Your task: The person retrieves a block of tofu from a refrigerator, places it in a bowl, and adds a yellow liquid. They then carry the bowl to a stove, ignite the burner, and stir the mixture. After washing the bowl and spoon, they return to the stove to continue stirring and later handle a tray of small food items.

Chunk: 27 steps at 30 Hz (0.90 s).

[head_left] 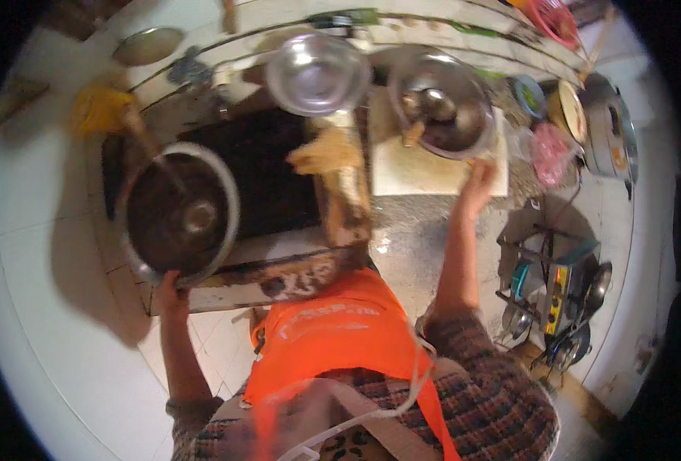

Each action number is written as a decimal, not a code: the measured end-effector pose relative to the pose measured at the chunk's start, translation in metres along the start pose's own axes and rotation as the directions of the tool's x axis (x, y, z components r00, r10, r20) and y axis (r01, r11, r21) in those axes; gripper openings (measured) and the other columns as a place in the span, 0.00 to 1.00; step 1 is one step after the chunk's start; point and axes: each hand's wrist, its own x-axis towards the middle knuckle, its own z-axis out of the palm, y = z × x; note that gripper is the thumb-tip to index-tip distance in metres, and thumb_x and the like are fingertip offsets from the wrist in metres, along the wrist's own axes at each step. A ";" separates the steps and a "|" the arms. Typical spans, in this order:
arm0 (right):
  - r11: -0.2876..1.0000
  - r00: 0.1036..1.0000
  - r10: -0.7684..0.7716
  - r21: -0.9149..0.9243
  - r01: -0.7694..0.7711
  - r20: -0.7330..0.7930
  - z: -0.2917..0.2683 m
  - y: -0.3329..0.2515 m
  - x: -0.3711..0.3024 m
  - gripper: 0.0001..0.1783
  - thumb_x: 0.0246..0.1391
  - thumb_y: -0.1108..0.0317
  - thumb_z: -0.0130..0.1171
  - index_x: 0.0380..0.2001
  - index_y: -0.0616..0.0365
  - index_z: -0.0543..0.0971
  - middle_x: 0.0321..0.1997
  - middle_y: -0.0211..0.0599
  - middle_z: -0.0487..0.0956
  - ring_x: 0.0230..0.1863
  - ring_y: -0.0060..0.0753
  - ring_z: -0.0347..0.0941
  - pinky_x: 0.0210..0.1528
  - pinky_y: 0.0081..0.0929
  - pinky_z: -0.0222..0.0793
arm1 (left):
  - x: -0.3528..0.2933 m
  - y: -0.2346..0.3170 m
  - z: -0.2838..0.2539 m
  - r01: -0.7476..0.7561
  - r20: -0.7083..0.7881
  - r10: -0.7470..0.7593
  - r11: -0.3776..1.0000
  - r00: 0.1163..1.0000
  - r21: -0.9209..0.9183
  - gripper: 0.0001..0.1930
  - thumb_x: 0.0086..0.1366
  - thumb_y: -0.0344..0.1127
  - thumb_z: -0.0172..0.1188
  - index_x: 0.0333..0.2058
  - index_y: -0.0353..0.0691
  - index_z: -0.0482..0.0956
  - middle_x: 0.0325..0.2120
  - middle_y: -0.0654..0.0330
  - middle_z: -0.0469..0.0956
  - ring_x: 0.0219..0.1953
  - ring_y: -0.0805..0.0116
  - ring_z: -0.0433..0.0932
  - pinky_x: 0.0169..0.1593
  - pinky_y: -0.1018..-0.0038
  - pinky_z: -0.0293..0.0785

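Steel bowl (232, 196) at left has its near rim in your left hand (173, 292); your right hand (478, 183), over the white board (425, 175), nears a second bowl (469, 92), its grip too blurred to tell.

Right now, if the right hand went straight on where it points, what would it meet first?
Likely the near rim of the metal bowl ahead; blur hides whether the right hand already touches it.
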 end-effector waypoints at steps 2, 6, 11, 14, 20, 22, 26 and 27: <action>0.906 0.925 -0.377 0.223 0.359 0.044 0.015 -0.055 -0.059 0.20 0.56 0.77 0.52 0.53 0.61 0.68 0.50 0.37 0.72 0.50 0.32 0.68 0.51 0.28 0.65 | 0.047 -0.014 0.009 0.261 0.105 -0.239 0.866 0.965 -0.426 0.12 0.57 0.34 0.59 0.39 0.38 0.75 0.38 0.62 0.75 0.38 0.67 0.72 0.37 0.67 0.72; 0.753 0.450 -0.561 0.201 0.627 0.695 0.125 -0.137 -0.180 0.23 0.46 0.70 0.63 0.48 0.62 0.73 0.51 0.48 0.71 0.53 0.48 0.67 0.57 0.37 0.62 | 0.124 -0.027 0.047 0.471 0.141 -0.450 0.833 0.882 -0.292 0.19 0.57 0.35 0.60 0.46 0.37 0.71 0.42 0.58 0.72 0.45 0.63 0.71 0.38 0.65 0.76; 0.650 0.351 -0.359 -0.038 0.759 0.865 0.319 -0.137 -0.222 0.28 0.50 0.62 0.59 0.50 0.70 0.66 0.46 0.58 0.71 0.44 0.58 0.70 0.46 0.44 0.68 | 0.187 -0.035 0.086 0.444 0.281 -0.388 0.879 0.878 -0.174 0.20 0.56 0.35 0.60 0.47 0.33 0.71 0.42 0.55 0.74 0.43 0.60 0.74 0.40 0.64 0.78; 0.420 0.168 -0.212 -0.065 0.905 0.963 0.362 -0.133 -0.202 0.24 0.51 0.65 0.54 0.48 0.69 0.67 0.42 0.58 0.74 0.39 0.61 0.72 0.41 0.44 0.71 | 0.215 -0.047 0.102 0.430 0.364 -0.374 0.899 0.853 -0.082 0.18 0.55 0.35 0.61 0.43 0.33 0.74 0.37 0.55 0.76 0.38 0.58 0.77 0.37 0.63 0.79; 0.617 0.135 -0.213 0.026 0.786 0.968 0.346 -0.142 -0.166 0.21 0.48 0.68 0.58 0.47 0.61 0.74 0.36 0.54 0.78 0.38 0.51 0.76 0.38 0.39 0.71 | 0.280 -0.088 0.127 0.282 0.511 -0.253 0.959 0.821 0.023 0.19 0.54 0.42 0.63 0.40 0.34 0.77 0.33 0.54 0.78 0.32 0.57 0.79 0.34 0.61 0.78; 0.689 0.382 -0.165 -0.170 0.704 0.909 0.343 -0.126 -0.174 0.23 0.48 0.66 0.61 0.48 0.64 0.73 0.34 0.51 0.80 0.36 0.45 0.77 0.38 0.35 0.71 | 0.304 -0.092 0.129 0.170 0.630 -0.134 0.985 0.765 0.003 0.20 0.54 0.45 0.61 0.41 0.36 0.78 0.35 0.52 0.79 0.33 0.57 0.79 0.34 0.60 0.77; 0.954 0.291 0.259 -0.197 -0.225 0.921 0.360 -0.079 -0.200 0.22 0.51 0.64 0.62 0.44 0.69 0.75 0.32 0.38 0.79 0.37 0.31 0.76 0.39 0.27 0.70 | 0.337 -0.065 0.145 -0.284 0.516 0.040 0.870 0.856 0.403 0.21 0.56 0.45 0.61 0.44 0.35 0.76 0.38 0.52 0.79 0.39 0.57 0.78 0.42 0.63 0.74; 0.931 0.262 0.301 -0.223 -0.288 0.917 0.367 -0.071 -0.204 0.22 0.52 0.65 0.61 0.45 0.71 0.74 0.33 0.38 0.79 0.38 0.31 0.75 0.39 0.27 0.70 | 0.339 -0.053 0.157 -0.342 0.410 0.105 0.755 0.906 0.560 0.22 0.56 0.45 0.61 0.44 0.35 0.76 0.38 0.52 0.79 0.41 0.57 0.78 0.44 0.64 0.73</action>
